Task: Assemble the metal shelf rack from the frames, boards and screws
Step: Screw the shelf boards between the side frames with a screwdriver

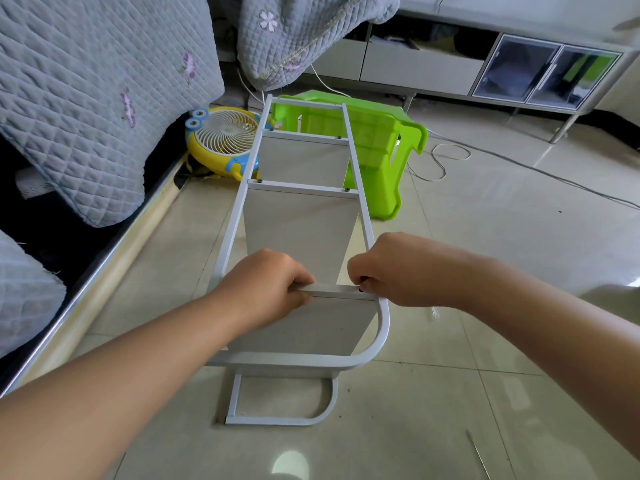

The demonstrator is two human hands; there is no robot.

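Observation:
The white metal shelf rack (360, 209) lies on its side on the tiled floor, its upper side frame facing me. Pale boards (298, 220) stand between the two frames, with dark screws at the far crossbars (259, 181). My left hand (266, 285) grips the nearest crossbar (332, 289) and the board edge under it. My right hand (391, 268) pinches a small black screw (361, 289) at the right end of that crossbar. The lower frame's rounded foot (304, 419) rests on the floor near me.
A green plastic stool (384, 140) lies tipped over behind the rack. A yellow toy-like fan (221, 140) sits on the floor at the left, by a sofa with grey quilted covers (86, 98). White cables (440, 161) trail on the floor; a low cabinet (519, 71) stands behind.

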